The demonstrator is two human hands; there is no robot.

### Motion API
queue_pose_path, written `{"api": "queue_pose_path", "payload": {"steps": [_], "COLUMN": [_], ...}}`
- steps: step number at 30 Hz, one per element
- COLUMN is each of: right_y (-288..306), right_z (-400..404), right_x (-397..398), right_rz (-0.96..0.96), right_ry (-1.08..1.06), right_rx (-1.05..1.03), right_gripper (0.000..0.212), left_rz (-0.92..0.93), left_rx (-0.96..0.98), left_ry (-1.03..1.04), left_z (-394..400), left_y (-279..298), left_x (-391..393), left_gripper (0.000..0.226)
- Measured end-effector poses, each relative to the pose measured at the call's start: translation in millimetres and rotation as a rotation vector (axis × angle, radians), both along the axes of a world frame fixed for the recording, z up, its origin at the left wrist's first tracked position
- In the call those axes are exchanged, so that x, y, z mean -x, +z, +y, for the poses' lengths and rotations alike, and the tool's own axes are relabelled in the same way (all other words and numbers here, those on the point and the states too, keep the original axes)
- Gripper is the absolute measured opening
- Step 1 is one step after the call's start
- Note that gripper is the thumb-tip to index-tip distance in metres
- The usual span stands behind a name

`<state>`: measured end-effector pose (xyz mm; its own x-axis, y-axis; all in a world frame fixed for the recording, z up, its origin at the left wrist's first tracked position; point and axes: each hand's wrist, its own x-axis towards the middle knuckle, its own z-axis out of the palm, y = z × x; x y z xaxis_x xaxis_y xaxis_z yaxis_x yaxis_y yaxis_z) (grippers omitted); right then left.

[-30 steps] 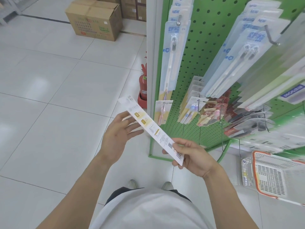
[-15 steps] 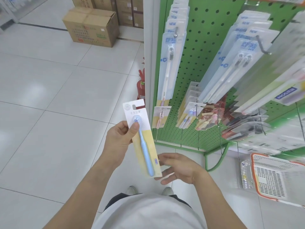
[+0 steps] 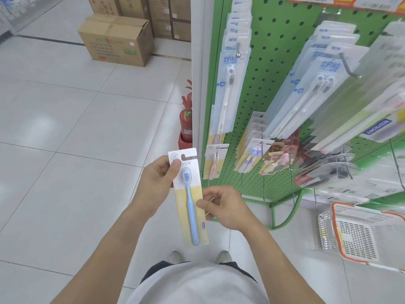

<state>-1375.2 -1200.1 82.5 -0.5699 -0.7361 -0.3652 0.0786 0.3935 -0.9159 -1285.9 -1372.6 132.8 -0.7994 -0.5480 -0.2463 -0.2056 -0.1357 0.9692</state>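
Toothbrush pack (image 3: 181, 205), long flat yellow-white card, clear blister, left hand (image 3: 153, 183) pinching top, right hand (image 3: 225, 208) pinching edge.

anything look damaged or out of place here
Nothing stands out. The blue toothbrush in its yellow-and-white card pack looks flat and intact, held by the left hand and right hand. The clear packs on the green pegboard rack hang on their hooks.
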Motion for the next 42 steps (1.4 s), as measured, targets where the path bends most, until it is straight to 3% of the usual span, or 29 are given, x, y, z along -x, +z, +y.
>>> {"api": "queue_pose_path", "payload": {"steps": [2,5,8,18,24,29,34,38,42], "right_y": [-3,-5,-2,7,-2,-34,-69,-80,-80], "right_z": [-3,-3,5,32,38,41,36,24,10], "right_x": [-2,0,9,26,36,42,48,51,50], "right_rz": [0.041,0.093,0.144,0.175,0.168,0.081,-0.040,-0.128,-0.139], "right_ry": [-0.015,-0.048,-0.107,-0.282,-0.392,-0.351,-0.328,-0.294,-0.297], "right_rx": [-0.047,-0.115,-0.191,-0.143,-0.137,-0.331,-0.454,-0.451,-0.411], "right_gripper": [0.022,0.008,0.026,0.005,0.004,0.004,0.010,0.011,0.008], "left_rz": [-0.025,-0.063,-0.097,-0.174,-0.094,-0.072,-0.072,-0.082,-0.079], "left_rx": [0.085,0.181,0.251,0.673,0.598,0.465,0.410,0.425,0.487], "left_ry": [0.015,-0.025,-0.031,-0.154,-0.182,-0.192,-0.259,-0.291,-0.344], "left_z": [-8,-15,-25,-56,-54,-53,-50,-46,-39], "left_y": [-4,-14,-25,-35,-28,-33,-45,-39,-38], "left_x": [5,11,20,99,128,140,144,147,152], "left_gripper": [0.019,0.015,0.012,0.023,0.036,0.020,0.035,0.016,0.039]}}
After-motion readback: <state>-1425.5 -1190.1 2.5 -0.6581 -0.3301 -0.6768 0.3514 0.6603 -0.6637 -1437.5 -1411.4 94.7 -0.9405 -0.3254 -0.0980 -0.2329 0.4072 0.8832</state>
